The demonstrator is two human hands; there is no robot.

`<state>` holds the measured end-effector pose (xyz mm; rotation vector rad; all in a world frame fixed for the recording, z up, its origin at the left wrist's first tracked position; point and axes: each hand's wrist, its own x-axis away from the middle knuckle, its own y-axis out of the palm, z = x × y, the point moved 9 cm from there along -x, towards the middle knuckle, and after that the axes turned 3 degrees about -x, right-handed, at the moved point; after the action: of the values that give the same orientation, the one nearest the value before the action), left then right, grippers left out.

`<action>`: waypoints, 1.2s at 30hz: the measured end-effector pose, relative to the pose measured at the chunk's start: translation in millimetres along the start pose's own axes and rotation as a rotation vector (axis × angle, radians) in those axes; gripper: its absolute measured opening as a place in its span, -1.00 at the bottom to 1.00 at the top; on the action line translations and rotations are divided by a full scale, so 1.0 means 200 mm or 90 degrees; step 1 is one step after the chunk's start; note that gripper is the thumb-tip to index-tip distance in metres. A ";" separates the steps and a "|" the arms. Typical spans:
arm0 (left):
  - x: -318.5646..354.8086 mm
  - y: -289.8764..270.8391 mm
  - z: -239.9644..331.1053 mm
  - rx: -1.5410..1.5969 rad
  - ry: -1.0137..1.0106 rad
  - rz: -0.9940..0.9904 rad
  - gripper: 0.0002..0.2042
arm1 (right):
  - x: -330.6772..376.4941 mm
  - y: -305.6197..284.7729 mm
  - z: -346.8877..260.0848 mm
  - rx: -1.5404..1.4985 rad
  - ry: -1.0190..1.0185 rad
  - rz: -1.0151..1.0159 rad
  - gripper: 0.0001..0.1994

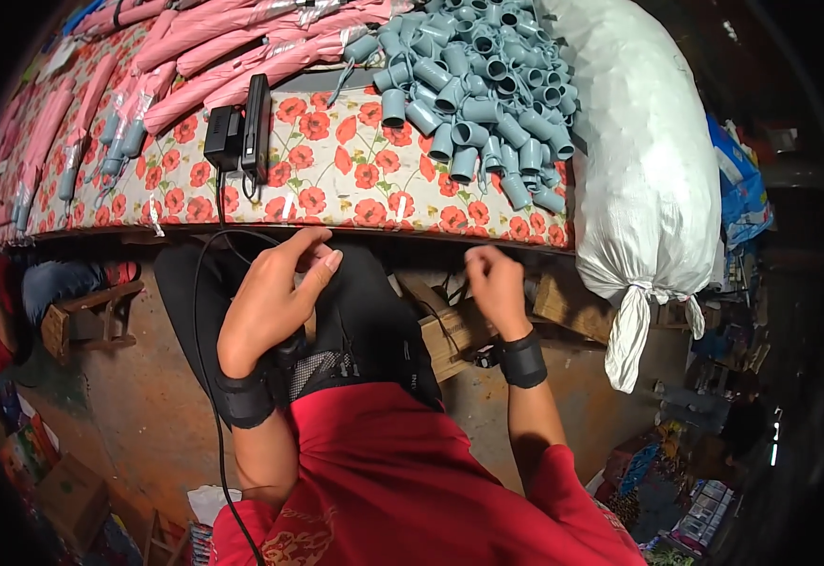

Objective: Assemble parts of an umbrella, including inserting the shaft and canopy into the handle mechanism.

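Grey-blue cups [470,134], mostly corded: 1 heap, right of centre on the floral-covered table [332,203], nearest pieces close to its near edge. Left hand [282,294]: off that edge, thumb and fingers loosely curved, nothing visible between them. Right hand [497,291]: near side, short of the heap, fingers curled; whether their tips press together cannot be told. Risks, as judged: loose cups could roll off the near side if the heap were disturbed, being round and unfenced there; tangled cords could drag several after 1; the black cable [220,198], passing close by the left arm, could snag and pull down the black block [224,137] and the upright slim device [256,127] beside it. Surroundings: pink folded umbrellas [190,106], far left, several overlapping; white sack [643,141], right of the heap, tied at its near end, bulky, barring reach to that side; wooden box [563,307], below the table at right, limiting legroom; wooden stool [96,316], left, by a co-worker's leg [63,286]; blue bag [742,184], beyond the sack.
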<state>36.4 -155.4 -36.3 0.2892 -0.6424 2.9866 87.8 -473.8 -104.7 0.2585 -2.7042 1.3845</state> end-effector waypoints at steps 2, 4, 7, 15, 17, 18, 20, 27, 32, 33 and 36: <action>0.00 -0.01 0.00 0.000 0.003 0.002 -0.68 | -0.04 -0.17 -0.02 -0.072 -0.013 0.186 -0.82; 0.01 -0.01 0.01 0.005 0.005 0.004 -0.68 | -0.07 -0.27 -0.04 -0.087 -0.032 0.283 -0.83; 0.02 -0.01 0.02 0.011 0.012 0.007 -0.69 | -0.14 -0.41 -0.02 -0.059 -0.048 0.362 -0.79; 0.02 -0.02 0.05 -0.005 0.013 0.012 -0.69 | -0.43 -0.48 0.33 0.296 -0.128 0.326 -0.65; 0.02 -0.02 0.05 -0.006 0.011 0.008 -0.69 | -0.47 -0.47 0.38 0.310 -0.084 0.282 -0.63; 0.01 -0.02 0.06 -0.004 0.013 0.009 -0.69 | -0.48 -0.47 0.39 0.320 -0.050 0.258 -0.63; 0.02 -0.02 0.06 -0.001 0.011 0.007 -0.69 | -0.46 -0.47 0.35 0.341 0.023 0.204 -0.63; 0.00 0.06 0.08 0.007 -0.008 -0.028 -0.67 | -0.05 -0.62 -0.13 0.120 -0.016 0.261 -0.58; 0.06 0.13 0.37 -0.114 0.316 0.042 -0.58 | 0.17 -0.27 -0.53 -0.091 -0.111 -0.075 -0.60; 0.08 0.18 0.41 -0.097 0.302 -0.016 -0.55 | 0.21 -0.19 -0.62 -0.191 -0.161 -0.170 -0.64; 0.12 0.26 0.45 -0.070 0.251 -0.173 -0.48 | 0.26 -0.16 -0.81 -0.336 -0.305 -0.206 -0.68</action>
<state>21.5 -240.1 28.1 -0.2007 -0.6567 2.6263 43.1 -365.8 24.6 1.0257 -3.0713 0.5411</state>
